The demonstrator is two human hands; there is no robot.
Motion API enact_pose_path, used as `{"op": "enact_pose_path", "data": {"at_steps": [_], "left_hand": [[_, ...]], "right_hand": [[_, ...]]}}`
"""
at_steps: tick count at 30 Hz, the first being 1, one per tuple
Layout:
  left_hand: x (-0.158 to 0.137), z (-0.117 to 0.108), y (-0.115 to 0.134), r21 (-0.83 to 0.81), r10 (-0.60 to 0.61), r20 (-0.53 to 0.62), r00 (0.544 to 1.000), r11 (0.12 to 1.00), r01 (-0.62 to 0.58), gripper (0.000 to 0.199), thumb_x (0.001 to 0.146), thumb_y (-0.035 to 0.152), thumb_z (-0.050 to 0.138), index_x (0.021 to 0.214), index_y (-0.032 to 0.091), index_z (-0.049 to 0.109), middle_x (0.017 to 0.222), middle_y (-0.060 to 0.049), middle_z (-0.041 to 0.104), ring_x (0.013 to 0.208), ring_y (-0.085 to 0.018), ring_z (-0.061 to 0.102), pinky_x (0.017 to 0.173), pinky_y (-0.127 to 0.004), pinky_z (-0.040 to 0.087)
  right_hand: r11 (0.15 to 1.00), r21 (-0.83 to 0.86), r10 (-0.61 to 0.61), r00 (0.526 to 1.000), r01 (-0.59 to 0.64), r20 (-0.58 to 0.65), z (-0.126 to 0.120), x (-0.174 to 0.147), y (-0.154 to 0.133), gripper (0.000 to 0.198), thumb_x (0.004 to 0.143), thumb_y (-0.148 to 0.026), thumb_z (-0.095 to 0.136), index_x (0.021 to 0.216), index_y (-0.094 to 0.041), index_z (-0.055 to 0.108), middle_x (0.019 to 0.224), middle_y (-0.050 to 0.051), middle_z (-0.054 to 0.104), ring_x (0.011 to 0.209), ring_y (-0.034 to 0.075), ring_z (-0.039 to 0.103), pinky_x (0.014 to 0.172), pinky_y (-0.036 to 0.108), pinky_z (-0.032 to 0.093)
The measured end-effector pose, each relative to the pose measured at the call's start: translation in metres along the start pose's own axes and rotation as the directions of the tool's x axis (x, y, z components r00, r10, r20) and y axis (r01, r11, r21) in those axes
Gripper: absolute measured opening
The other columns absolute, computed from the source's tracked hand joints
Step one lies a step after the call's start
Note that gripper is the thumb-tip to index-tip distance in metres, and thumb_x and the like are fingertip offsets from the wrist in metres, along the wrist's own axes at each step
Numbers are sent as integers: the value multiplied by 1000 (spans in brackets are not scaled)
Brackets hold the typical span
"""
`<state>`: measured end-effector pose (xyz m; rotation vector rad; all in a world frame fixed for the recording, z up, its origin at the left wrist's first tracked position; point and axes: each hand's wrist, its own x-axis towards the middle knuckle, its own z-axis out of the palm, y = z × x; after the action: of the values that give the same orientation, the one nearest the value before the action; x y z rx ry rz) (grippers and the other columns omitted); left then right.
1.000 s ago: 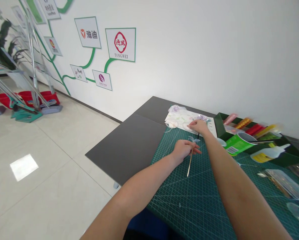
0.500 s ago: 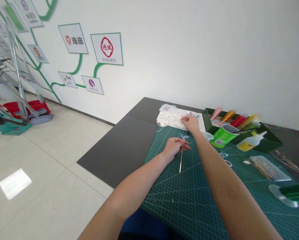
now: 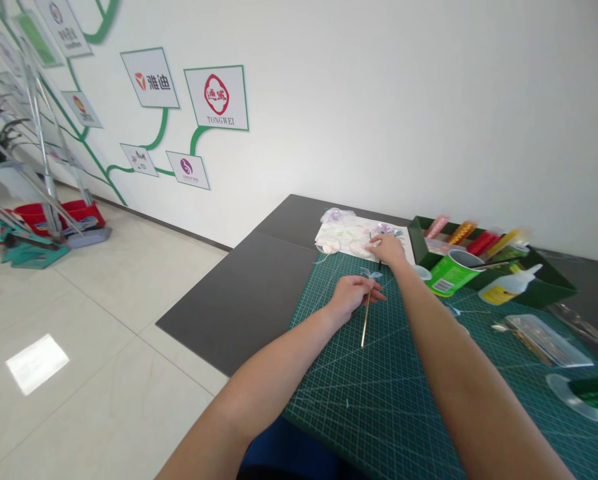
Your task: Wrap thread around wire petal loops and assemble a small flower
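Note:
My left hand [image 3: 349, 295] is closed around a thin gold stem [image 3: 365, 323]. At the stem's top, just above the fingers, sits a small pale blue flower [image 3: 371, 273] with translucent petals. Farther back, my right hand [image 3: 387, 249] reaches over a white sheet [image 3: 346, 248] strewn with pale, sheer petals. Its thumb and fingertips come together at the sheet; whatever lies between them is too small to make out. A purple cluster [image 3: 386, 229] rests just behind this hand. Another white and lilac gauzy piece [image 3: 337, 215] lies at the sheet's far left corner.
A green cutting mat [image 3: 373, 393] covers much of the dark table [image 3: 219, 287]. To the right are a green box [image 3: 419, 240] of coloured rolls, a green can [image 3: 453, 275], a glue bottle [image 3: 509, 285], a clear case [image 3: 549, 340] and a green spool [image 3: 593, 391].
The view has turned slightly left, so the scene sits a little farther right. Both hands keep nearly the same places, the left still holding the flower stem.

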<state>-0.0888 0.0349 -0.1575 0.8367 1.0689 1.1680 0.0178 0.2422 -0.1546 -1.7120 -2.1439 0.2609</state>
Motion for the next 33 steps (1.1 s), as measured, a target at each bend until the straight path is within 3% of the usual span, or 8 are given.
{"op": "enact_pose_path", "data": {"at_steps": [6, 16, 20, 24, 28, 33], "left_hand": [[0, 0, 0, -55, -4, 11, 1000, 998, 5, 22, 95, 28, 64, 84, 11, 72, 74, -7, 77, 67, -13, 66, 76, -27, 50], [1, 1, -1, -85, 2, 28, 1000, 996, 0, 22, 95, 27, 64, 85, 10, 74, 74, -7, 76, 69, -13, 65, 80, -29, 50], [3, 0, -3, -80, 31, 29, 999, 996, -28, 24, 91, 34, 70, 89, 11, 77, 82, -8, 77, 73, -15, 67, 82, -31, 52], [3, -1, -3, -94, 55, 21, 998, 994, -53, 21, 89, 31, 71, 89, 11, 78, 81, -6, 75, 68, -12, 63, 76, -29, 50], [1, -2, -1, -120, 124, 11, 992, 985, -122, 14, 83, 24, 74, 85, 12, 80, 75, -4, 72, 66, -11, 58, 68, -25, 45], [3, 0, 1, -221, 254, 5, 967, 944, -247, 25, 69, 32, 86, 81, 12, 81, 78, -7, 76, 66, -12, 59, 68, -26, 48]], "right_hand": [[999, -9, 49, 999, -49, 4, 7, 5, 3, 28, 78, -34, 76, 96, -12, 81, 99, 18, 77, 102, 36, 69, 95, 47, 51], [988, 151, 45, 989, -23, -143, 12, -3, -6, 21, 79, -23, 66, 82, -7, 79, 111, 30, 73, 119, 48, 58, 103, 59, 43], [944, 330, 100, 974, -28, -203, 4, -1, -9, 22, 78, -29, 70, 82, -10, 79, 95, 22, 78, 102, 39, 68, 97, 52, 49], [851, 525, 144, 963, -4, -226, -12, -5, -14, 28, 74, -42, 76, 78, -13, 76, 77, 13, 77, 79, 29, 71, 75, 40, 56], [743, 666, 110, 970, 64, -216, -37, -33, -12, 39, 67, -52, 82, 76, -15, 74, 73, 12, 77, 66, 23, 69, 56, 30, 50], [654, 748, 63, 978, 110, -200, -74, -102, 5, 51, 59, -59, 87, 80, -15, 74, 74, 11, 78, 62, 19, 67, 51, 27, 46]]}}
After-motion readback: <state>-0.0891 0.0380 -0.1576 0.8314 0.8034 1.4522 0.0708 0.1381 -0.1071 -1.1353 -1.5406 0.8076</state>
